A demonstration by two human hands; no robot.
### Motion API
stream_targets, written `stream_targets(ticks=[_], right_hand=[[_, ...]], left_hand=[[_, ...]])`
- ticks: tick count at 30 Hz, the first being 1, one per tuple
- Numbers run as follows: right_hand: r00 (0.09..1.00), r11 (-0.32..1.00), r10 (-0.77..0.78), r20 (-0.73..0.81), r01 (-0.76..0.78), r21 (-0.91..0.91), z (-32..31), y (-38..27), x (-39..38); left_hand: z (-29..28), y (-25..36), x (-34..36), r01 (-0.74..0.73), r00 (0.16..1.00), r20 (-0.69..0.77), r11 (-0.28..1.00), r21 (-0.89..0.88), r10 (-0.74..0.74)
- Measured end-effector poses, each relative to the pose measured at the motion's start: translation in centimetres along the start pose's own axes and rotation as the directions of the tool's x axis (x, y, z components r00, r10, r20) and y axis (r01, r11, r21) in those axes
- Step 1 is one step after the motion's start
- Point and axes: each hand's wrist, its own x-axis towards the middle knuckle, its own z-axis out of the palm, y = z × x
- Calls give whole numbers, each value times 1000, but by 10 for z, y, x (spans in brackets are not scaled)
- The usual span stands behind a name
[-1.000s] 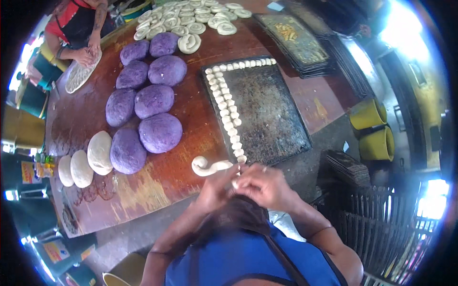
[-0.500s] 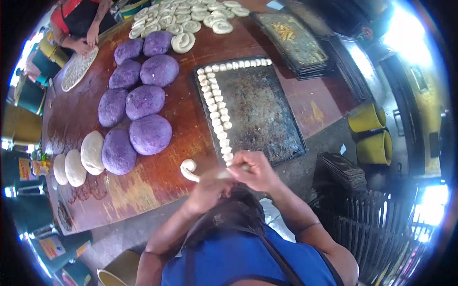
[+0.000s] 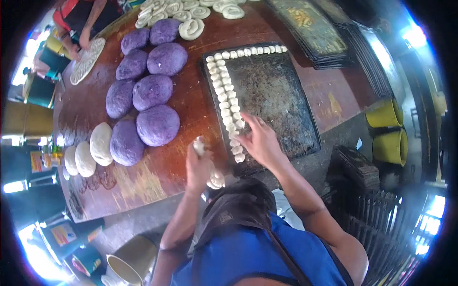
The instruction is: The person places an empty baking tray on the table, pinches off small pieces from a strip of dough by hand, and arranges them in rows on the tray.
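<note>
Where the counter (image 3: 193, 107) carries a dark tray (image 3: 273, 95), the step in hand is judged to be lining up small dough pieces (image 3: 228, 87), and the next move calls for lifting the right hand (image 3: 242, 127) clear without disturbing the lines. The left hand (image 3: 198, 168), blurred, grasps a pale dough strip (image 3: 217, 179) left of the tray; the right, thumb and forefinger apart, is just beside the nearest pieces, contact unconfirmed.

Near the dark tray (image 3: 279, 102), we see a pale, partly hidden dough rope (image 3: 217, 179); small dough lumps (image 3: 224, 105) line two edges.
</note>
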Motion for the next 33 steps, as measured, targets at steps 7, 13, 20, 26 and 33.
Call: stream_targets(ticks=[7, 13, 20, 26, 33], right_hand=[[954, 957, -288, 80, 285, 53, -14, -75, -111], [923, 931, -348, -161, 321, -176, 21, -65, -115], [931, 937, -348, -113, 350, -8, -7, -37, -71], [973, 976, -217, -75, 218, 11, 5, 39, -18], [980, 981, -190, -68, 187, -47, 28, 68, 10]], left_hand=[[-8, 24, -54, -837, 367, 741, 547, -1, 563], [12, 10, -56, 116, 769, 638, 972, -205, 43], [18, 46, -60, 63, 786, 611, 996, 70, -93], [-4, 48, -32, -283, 874, 261, 866, -412, 410], [-1, 0, -14, 70, 984, 168, 751, -656, 55]])
